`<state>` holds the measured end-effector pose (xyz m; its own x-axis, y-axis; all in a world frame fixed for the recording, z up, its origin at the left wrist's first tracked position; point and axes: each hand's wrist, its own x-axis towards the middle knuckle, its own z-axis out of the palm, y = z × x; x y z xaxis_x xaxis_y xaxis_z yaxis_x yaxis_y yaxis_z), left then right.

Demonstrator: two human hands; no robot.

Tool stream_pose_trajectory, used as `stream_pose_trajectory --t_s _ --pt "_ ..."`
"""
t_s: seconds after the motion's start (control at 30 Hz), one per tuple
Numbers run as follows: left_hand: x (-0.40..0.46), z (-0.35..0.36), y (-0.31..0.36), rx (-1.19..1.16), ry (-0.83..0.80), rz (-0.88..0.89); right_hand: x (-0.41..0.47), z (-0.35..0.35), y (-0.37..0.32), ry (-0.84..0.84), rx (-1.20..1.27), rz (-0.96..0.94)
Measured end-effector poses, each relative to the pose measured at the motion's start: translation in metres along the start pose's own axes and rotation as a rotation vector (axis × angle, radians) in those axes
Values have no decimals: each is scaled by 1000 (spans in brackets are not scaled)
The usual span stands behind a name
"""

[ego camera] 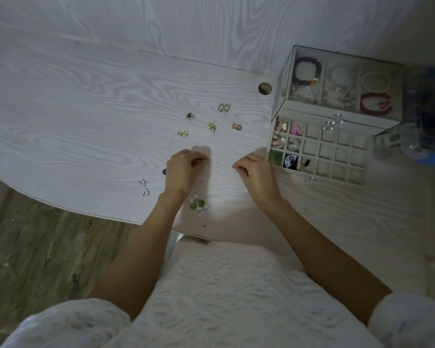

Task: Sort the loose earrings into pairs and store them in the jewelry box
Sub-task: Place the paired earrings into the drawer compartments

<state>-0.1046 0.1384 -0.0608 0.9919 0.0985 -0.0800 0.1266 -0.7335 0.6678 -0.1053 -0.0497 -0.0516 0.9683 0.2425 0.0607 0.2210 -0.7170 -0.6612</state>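
Note:
My left hand (181, 170) pinches a small gold earring (203, 160) just above the white table (86, 109). My right hand (255, 175) hovers beside it with curled fingers, and I see nothing held in it. Loose gold earrings lie in small groups further back: a rectangular pair (224, 107), a dark-centred one (190, 116), a tangled pair (212, 126), a bow-shaped pair (237, 126) and small studs (182, 133). Two silver heart hoops (143, 187) lie at the left. A green-and-white flower pair (198, 204) sits near my left wrist. The jewelry box (337, 151) stands at the right, its gridded drawer pulled out.
The box's glass top section (342, 81) holds bracelets. Several left cells of the drawer hold earrings. A cable hole (265, 88) lies behind the earrings. A small blue thing (164, 171) peeks out beside my left hand. A clear object (409, 144) stands at the far right.

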Motion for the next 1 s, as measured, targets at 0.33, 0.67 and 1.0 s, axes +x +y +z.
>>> stream_pose_trajectory --t_s 0.33,0.67,1.0 --pt "-14 26 38 -241 -58 -20 -10 -99 59 402 189 400" --pt "4 50 91 -266 -149 177 11 -89 95 289 -73 334" --pt "55 98 165 -119 -106 517 -19 -107 106 277 -107 345"
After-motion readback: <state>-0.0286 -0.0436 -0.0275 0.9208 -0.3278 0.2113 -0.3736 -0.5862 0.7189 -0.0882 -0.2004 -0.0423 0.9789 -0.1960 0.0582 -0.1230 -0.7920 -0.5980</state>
